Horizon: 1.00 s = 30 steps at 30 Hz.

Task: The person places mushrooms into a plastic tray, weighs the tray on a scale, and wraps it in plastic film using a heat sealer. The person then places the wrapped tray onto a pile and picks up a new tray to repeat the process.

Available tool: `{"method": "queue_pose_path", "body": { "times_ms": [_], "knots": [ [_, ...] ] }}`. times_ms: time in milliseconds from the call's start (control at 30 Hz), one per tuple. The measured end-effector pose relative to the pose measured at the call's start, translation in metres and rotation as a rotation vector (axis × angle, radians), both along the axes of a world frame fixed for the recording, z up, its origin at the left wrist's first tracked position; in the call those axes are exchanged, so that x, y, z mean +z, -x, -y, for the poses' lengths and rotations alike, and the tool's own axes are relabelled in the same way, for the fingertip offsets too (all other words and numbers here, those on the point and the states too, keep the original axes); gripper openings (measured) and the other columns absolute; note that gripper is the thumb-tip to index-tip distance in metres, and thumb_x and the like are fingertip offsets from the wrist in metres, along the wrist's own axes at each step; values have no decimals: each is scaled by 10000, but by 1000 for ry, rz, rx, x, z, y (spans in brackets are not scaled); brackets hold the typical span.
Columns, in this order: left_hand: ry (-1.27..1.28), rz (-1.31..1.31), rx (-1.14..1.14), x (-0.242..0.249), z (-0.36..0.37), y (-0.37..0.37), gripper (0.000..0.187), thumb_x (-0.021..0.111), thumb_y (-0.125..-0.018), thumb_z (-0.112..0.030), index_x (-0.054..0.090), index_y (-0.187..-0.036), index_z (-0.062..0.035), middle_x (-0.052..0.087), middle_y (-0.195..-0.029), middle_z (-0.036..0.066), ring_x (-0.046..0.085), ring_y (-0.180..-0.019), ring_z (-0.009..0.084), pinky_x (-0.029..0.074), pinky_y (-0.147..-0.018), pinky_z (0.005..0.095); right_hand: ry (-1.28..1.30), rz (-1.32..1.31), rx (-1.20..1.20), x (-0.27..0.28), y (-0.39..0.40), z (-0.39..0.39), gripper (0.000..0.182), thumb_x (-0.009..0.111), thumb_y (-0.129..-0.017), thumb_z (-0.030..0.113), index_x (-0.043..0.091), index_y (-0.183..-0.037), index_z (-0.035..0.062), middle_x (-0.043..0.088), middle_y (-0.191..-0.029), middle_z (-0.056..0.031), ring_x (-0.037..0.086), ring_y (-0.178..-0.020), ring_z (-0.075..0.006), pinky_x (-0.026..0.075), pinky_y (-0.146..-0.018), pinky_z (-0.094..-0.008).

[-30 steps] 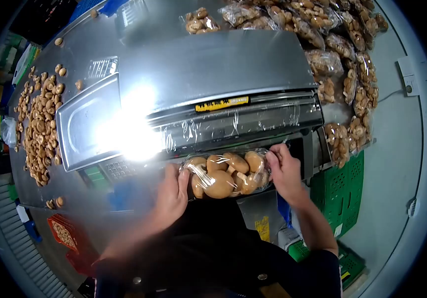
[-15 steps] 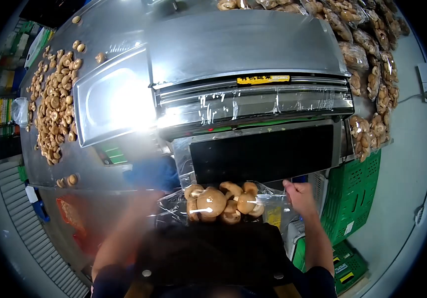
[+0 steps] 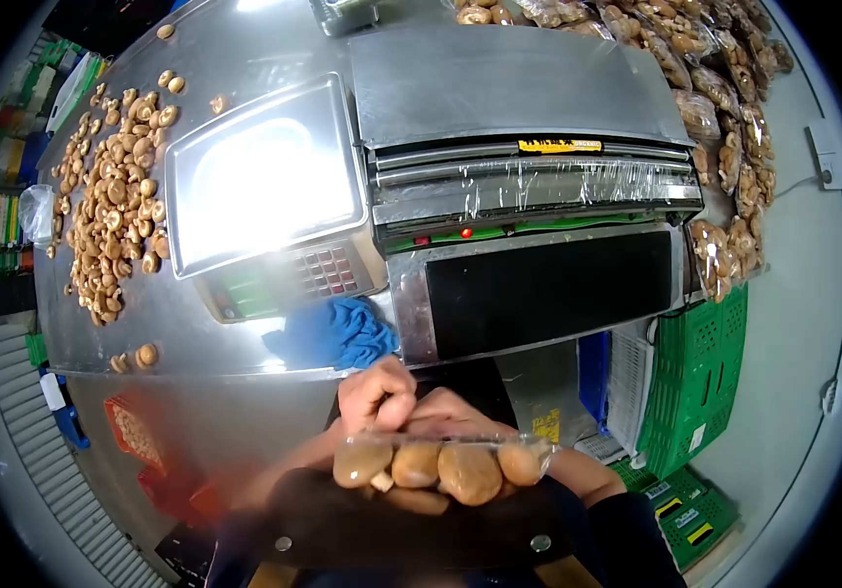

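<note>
A: Both hands are pulled in close to the body now. The left hand [image 3: 379, 394] is curled shut on the near-left edge of the mushroom pack [image 3: 440, 468], and the right hand [image 3: 460, 416] sits mostly hidden behind it, fingers apparently wrapped under and round the film; how tightly, I can't tell.

B: A second ago that pack was up at the wrapping machine [image 3: 529, 196], wasn't it?

A: Yes, pressed against the front of it with film being drawn over the mushrooms. Half a second ago it had dropped below the black hot plate [image 3: 548, 294], the right hand tugging the film sideways. Now it's off the machine, held against the chest, film folded round it.

B: So the wrap is cut free?

A: I'd judge so; no film runs back to the roll. The tucking underneath looks like the part in hand. Loose mushrooms [image 3: 112, 211] lie untouched on the steel table [image 3: 195, 353], left of the scale [image 3: 264, 186]
</note>
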<state>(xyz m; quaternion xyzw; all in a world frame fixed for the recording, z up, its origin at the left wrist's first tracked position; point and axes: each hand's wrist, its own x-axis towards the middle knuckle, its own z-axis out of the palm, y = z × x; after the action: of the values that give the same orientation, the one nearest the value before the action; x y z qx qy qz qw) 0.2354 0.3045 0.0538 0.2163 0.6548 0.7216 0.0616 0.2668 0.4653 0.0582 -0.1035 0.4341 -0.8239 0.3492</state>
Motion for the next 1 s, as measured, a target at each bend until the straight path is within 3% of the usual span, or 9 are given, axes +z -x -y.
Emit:
{"method": "queue_pose_path", "body": {
  "times_ms": [133,233,333,433,500,700,867,967,1000],
  "knots": [
    [39,-111,-355,24,11,16,341,553,-904,-284,508,-1109,-14,466,-1242,202,554,-918,254,480,-755,346,-546,-214,49,79,9,11,283,547,-916,264,608,-1065,31,635,-921,-63,594,-830,-121,448,-773,-245],
    [-61,-18,-774,42,11,6,354,547,-907,-286,496,-1129,-14,481,-1225,197,568,-905,256,485,-767,353,-679,-215,369,-10,-2,-4,270,508,-930,201,570,-1138,41,631,-1019,-50,588,-823,-129,460,-759,-249],
    [-119,106,-922,57,10,-5,368,541,-910,-288,484,-1149,-14,496,-1207,192,582,-891,259,491,-779,360,-460,118,-134,20,5,-61,252,468,-929,133,569,-1138,34,641,-1038,-41,554,-741,-118,481,-692,-252],
    [-146,296,-881,58,-5,-5,381,535,-913,-290,472,-1168,-14,512,-1190,187,596,-878,261,496,-790,367,-470,-245,65,66,-5,-87,325,483,-920,129,533,-1228,39,655,-1047,-83,560,-672,-149,478,-645,-298],
    [-152,553,-759,56,-22,-7,391,531,-915,-292,464,-1182,-14,522,-1178,184,605,-869,263,500,-798,372,-653,-274,152,72,-10,-87,388,479,-934,246,550,-1259,44,628,-695,-51,573,-584,-145,473,-560,-285],
    [-218,1240,-161,56,-54,-6,420,519,-920,-296,440,-1222,-14,552,-1143,173,633,-843,267,511,-822,386,-730,286,-420,30,-37,-145,520,343,-996,449,662,-977,38,556,-573,-27,445,-368,-84,358,-334,-230],
    [-7,1001,-150,-7,-2,23,326,546,-896,-307,558,-998,2,651,-876,162,649,-748,281,525,-674,350,-950,296,-1521,52,-40,-317,542,364,-962,519,558,-704,84,465,-500,-1,434,-342,-113,302,-292,-263],
    [24,899,-76,-34,16,28,300,545,-885,-310,561,-956,-19,636,-816,133,625,-685,250,505,-628,331,-808,171,-1744,80,-45,-424,526,379,-949,560,573,-892,75,505,-543,5,422,-361,-91,306,-309,-236],
    [6,908,-48,-36,15,29,292,544,-882,-311,562,-943,-26,631,-797,123,617,-664,239,498,-612,324,-683,3,-1720,68,-58,-484,588,356,-958,548,532,-1081,1,637,-802,-102,593,-577,-147,486,-481,-244]
  ]
}}
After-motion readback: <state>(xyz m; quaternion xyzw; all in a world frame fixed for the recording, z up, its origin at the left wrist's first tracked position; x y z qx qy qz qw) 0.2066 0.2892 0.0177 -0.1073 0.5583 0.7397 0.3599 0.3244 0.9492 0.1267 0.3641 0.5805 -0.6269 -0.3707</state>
